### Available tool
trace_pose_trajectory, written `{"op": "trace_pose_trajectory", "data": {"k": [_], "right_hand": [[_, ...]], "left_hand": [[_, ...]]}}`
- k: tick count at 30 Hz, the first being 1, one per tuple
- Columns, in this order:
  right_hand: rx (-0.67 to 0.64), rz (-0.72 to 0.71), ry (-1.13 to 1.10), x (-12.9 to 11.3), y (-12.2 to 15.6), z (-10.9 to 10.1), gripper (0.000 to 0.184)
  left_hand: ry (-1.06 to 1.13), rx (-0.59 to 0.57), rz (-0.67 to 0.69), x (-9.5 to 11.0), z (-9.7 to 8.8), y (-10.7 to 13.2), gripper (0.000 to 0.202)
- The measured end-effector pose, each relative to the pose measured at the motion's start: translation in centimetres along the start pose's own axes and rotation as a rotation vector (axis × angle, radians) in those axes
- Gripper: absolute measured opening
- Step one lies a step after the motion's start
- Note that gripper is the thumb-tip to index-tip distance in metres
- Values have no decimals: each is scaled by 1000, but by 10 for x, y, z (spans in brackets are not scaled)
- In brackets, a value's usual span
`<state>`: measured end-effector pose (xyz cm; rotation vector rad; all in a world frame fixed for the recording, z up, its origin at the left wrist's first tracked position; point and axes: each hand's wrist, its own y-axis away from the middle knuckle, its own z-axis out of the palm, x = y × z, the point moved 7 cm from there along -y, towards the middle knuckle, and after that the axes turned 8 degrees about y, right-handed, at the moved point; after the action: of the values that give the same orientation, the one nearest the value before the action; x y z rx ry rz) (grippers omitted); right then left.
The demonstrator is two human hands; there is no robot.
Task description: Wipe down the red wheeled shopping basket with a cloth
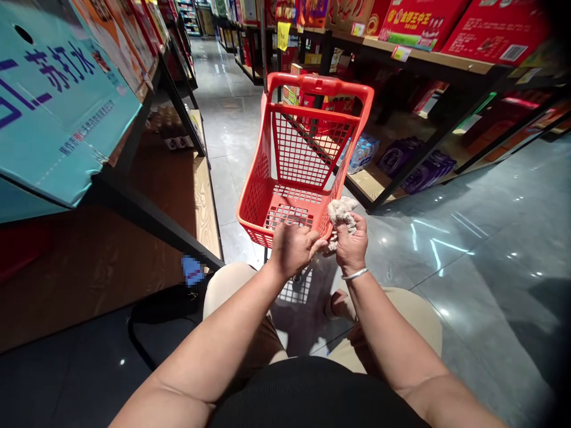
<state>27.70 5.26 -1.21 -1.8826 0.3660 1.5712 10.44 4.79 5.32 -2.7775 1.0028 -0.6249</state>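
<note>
A red plastic shopping cart point(255, 196) with lattice sides stands right in front of my knees. My left hand point(292, 249) is closed over the near rim of its basket, fingers curled toward the right corner. In my right hand point(352, 244), a crumpled off-white cloth point(341, 209) is gripped between thumb and fingers, against the outside of the basket's near right corner. Part of the cloth hangs below the rim. The basket holds nothing that I can see.
A shelf on the left bears a light blue carton point(57, 107). Right-hand shelves hold red boxes point(423, 24), with wrapped water bottles point(361, 153) and purple packs point(401, 156) below. A black bag point(167, 303) lies by my left knee. Grey tiled floor point(482, 238) extends rightward.
</note>
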Motion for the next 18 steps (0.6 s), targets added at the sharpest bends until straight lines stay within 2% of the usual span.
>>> {"op": "trace_pose_trajectory", "data": {"k": [3,6,7,9,11,13,16,18], "right_hand": [[33,271,-55,45,38,2,48],[-27,587,-160,89,75,18,56],[-40,654,-184,98,81,23,55],[-23,692,-211,104,76,30,53],[22,685,-229,97,52,32,51],[75,626,-257,78,17,31,50],[122,402,-344,33,-40,29,49],[151,247,-395,9,-66,28,50]], "left_hand": [[-5,22,-10,-2,-1,-1,44],[-14,15,-12,-3,-2,-3,41],[-19,14,-12,-3,-2,-3,41],[-30,11,-11,-3,-3,-3,42],[-38,7,-6,-2,-3,-1,43],[-39,2,-2,-2,-3,1,43],[-34,13,3,-1,-4,5,43],[-25,26,10,-1,-4,7,43]]}}
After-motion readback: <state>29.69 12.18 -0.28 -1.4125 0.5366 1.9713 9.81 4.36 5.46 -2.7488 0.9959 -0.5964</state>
